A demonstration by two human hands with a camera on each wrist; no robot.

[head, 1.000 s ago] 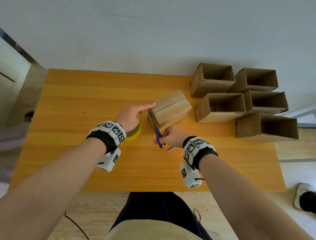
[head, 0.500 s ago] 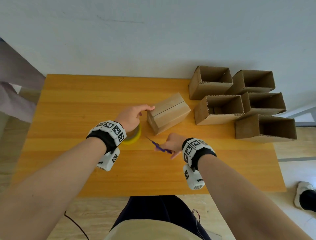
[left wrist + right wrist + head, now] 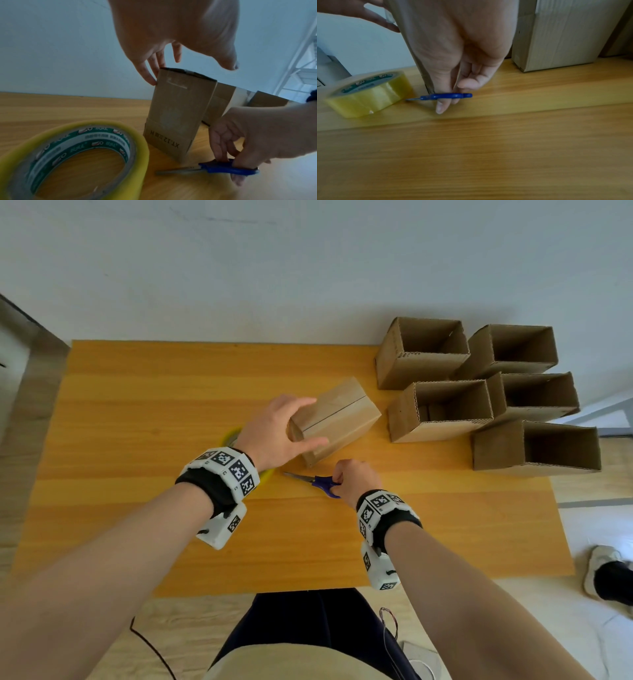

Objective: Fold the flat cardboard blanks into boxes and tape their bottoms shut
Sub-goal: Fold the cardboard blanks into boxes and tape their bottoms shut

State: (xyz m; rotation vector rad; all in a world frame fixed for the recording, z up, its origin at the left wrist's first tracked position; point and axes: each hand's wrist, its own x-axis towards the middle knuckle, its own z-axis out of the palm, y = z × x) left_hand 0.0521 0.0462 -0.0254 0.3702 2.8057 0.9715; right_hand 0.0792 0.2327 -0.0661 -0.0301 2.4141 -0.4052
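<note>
- Head view: five open-topped brown corrugated cardboard boxes (image 3: 493, 395) clustered at far right of orange wooden table (image 3: 137, 412); what's inside them can't be told.
- Sixth, closed brown cardboard box (image 3: 337, 419) stands mid-table w/ flap seam on top, just left of the cluster.
- Left hand (image 3: 277, 433) spread over box's near-left corner, fingers on top edge, thumb along the side – loose clasp.
- Right hand (image 3: 354, 479) low on table, fingers curled on blue-handled scissors (image 3: 318, 481), blades pointing left, closed.
- Left wrist view: left hand (image 3: 171, 33) above box (image 3: 178, 108), fingertips (image 3: 150, 79) touching its upper left edge, thumb clear of it. Print on box side reads upside-down "XT.12", rest blurred.
- Yellowish clear packing tape roll (image 3: 72, 159) flat on table in front; green/white core label, text unreadable.
- Right hand (image 3: 254, 135) pinching scissors (image 3: 223, 170) lying on table.
- Right wrist view: right hand (image 3: 460, 54) reaching down, thumb + fingers on scissors handle (image 3: 447, 96); tape roll (image 3: 368, 94) just left of blade tip.
</note>
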